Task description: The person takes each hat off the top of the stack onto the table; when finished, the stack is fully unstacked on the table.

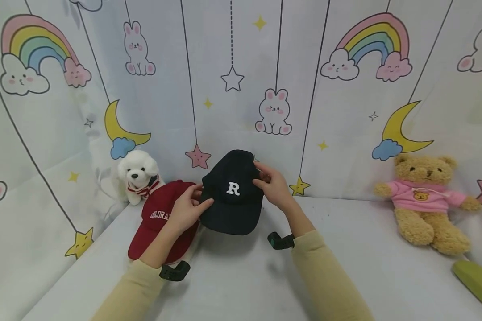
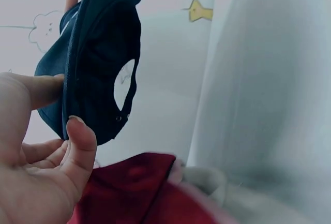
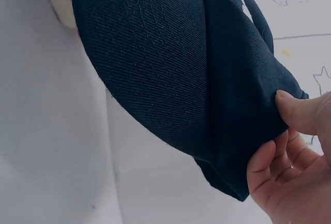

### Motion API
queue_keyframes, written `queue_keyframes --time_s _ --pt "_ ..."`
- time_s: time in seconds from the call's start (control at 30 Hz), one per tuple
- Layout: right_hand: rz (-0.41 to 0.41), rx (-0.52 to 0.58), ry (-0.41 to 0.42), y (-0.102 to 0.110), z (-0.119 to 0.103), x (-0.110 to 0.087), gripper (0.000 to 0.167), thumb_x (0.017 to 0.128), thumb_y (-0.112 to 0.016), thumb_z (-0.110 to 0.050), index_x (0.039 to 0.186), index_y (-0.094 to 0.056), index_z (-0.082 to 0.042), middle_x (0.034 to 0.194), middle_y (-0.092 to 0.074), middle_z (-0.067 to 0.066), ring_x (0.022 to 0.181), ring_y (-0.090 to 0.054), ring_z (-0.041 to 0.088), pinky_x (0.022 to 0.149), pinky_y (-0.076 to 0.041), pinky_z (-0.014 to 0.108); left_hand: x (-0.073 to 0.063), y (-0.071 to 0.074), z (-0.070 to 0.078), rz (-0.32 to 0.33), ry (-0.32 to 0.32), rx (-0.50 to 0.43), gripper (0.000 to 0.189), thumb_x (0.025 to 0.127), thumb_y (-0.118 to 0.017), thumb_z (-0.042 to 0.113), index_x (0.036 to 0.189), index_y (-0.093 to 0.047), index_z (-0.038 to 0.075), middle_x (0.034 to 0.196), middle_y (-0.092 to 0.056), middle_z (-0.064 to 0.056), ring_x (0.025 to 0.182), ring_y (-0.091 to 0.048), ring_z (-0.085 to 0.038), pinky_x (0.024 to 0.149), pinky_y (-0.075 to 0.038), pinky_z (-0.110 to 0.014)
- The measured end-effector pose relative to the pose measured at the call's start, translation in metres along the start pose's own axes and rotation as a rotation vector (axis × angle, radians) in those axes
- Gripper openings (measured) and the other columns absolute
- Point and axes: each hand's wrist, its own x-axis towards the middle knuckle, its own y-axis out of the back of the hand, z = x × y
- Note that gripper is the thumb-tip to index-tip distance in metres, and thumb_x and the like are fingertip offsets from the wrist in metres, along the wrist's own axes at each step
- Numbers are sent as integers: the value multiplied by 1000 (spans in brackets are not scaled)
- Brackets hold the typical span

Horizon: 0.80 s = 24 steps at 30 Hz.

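A dark navy baseball cap [image 1: 234,209] with a white letter R hangs above the white table, its brim toward me. My left hand [image 1: 186,209] pinches its left edge between thumb and fingers; the left wrist view shows the hollow inside of the cap [image 2: 103,53] and the strap opening at its back. On the other side, my right hand [image 1: 274,183] pinches the crown, and in the right wrist view its thumb and fingers grip the fabric [image 3: 238,89]. Behind my left forearm is a red cap [image 1: 156,223] with white lettering, partly hidden.
A white plush dog [image 1: 138,174] with a striped scarf sits behind the red cap. At the right, a teddy bear [image 1: 423,200] in a pink hoodie leans near the patterned backdrop. Part of a green object [image 1: 475,283] lies at the table's right edge.
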Motion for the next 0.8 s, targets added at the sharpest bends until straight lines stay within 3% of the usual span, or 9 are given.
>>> queue_keyframes --time_s 0.13,0.33,0.6,0.8 --pt "-10 15 -18 3 11 -4 54 97 -65 -3 149 -50 -8 114 -56 17 94 -51 28 76 -46 35 -2 -10 0 26 -5 32 59 93 -74 21 141 -51 -3 117 -66 -18 91 -64 -26 79 -56 -37" --pt "3 29 -69 7 25 -12 55 98 -65 -5 150 -49 -10 127 -58 20 102 -55 30 81 -48 37 -7 -25 1 20 -1 23 55 92 -75 19 138 -54 -3 115 -67 -17 88 -63 -24 81 -57 -39" --pt "-22 10 -122 9 40 -21 55 96 -67 -5 149 -51 -11 105 -57 13 93 -54 28 72 -47 34 -12 -41 -4 -17 22 18 53 91 -76 17 135 -56 -5 109 -67 -14 84 -65 -21 81 -57 -39" --pt "-66 -19 -161 5 55 -25 55 96 -68 -6 148 -52 -10 103 -57 11 96 -55 27 74 -47 35 -17 -46 -10 -80 53 84 54 92 -74 18 135 -55 -6 114 -65 -16 93 -59 -24 86 -53 -43"
